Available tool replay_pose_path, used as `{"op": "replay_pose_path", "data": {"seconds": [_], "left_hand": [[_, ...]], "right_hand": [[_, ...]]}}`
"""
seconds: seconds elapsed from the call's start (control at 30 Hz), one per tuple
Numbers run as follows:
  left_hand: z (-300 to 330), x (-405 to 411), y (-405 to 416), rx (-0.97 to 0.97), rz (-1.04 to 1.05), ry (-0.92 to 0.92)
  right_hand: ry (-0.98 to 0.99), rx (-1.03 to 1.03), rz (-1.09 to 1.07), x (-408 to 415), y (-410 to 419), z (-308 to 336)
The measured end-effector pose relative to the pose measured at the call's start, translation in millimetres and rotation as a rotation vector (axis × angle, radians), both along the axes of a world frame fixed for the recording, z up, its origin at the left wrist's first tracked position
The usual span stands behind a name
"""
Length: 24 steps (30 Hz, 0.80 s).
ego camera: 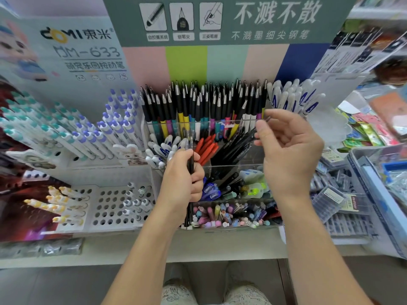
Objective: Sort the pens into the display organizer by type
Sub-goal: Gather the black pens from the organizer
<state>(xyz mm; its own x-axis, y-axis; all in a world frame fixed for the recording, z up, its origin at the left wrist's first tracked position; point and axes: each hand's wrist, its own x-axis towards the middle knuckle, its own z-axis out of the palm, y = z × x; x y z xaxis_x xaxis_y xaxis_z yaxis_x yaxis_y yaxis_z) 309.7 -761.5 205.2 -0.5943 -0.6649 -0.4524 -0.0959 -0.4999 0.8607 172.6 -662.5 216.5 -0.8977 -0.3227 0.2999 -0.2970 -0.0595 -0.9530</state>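
Observation:
My left hand [185, 181] grips a small bundle of thin dark pens [189, 142], held upright in front of the clear tiered display organizer [233, 167]. Higher and to the right, my right hand [286, 148] pinches one thin black pen [262, 125] between thumb and fingers, angled over the compartment of black pens [235, 148]. Beside that compartment sit red pens [207, 148] and white pens with blue print [160, 150]. The back row holds black-capped pens with coloured barrels [202, 106]. Lower tiers hold mixed blue and pastel pens [229, 213].
A white perforated rack [110, 208] on the left carries teal- and purple-capped white pens and a few yellow-capped ones. White pens [293, 95] stand at the back right. Packaged goods and a blue bin [378, 186] crowd the right. The shelf edge [132, 249] runs below.

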Motion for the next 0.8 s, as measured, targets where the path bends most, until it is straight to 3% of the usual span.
{"op": "replay_pose_path", "data": {"seconds": [0.13,0.37,0.43,0.57,0.7,0.8], "left_hand": [[0.0,0.8,0.8,-0.036,0.001,0.040],[0.8,5.9,2.4,-0.167,-0.140,0.065],[0.9,6.2,3.9,-0.198,-0.187,0.058],[0.6,3.1,8.6,-0.238,-0.265,0.057],[0.3,-2.5,12.8,-0.270,-0.364,0.102],[1.2,-5.9,15.8,-0.252,-0.318,0.078]], "right_hand": [[0.078,0.093,0.002,10.5,-12.0,-13.5],[0.519,0.473,-0.060,9.4,-14.0,-44.1],[0.516,0.481,-0.076,11.7,-11.4,-39.9],[0.172,0.215,-0.022,18.9,1.2,-9.1],[-0.208,0.286,0.329,23.9,6.9,5.4],[-0.477,0.166,0.392,26.7,6.4,-5.3]]}}
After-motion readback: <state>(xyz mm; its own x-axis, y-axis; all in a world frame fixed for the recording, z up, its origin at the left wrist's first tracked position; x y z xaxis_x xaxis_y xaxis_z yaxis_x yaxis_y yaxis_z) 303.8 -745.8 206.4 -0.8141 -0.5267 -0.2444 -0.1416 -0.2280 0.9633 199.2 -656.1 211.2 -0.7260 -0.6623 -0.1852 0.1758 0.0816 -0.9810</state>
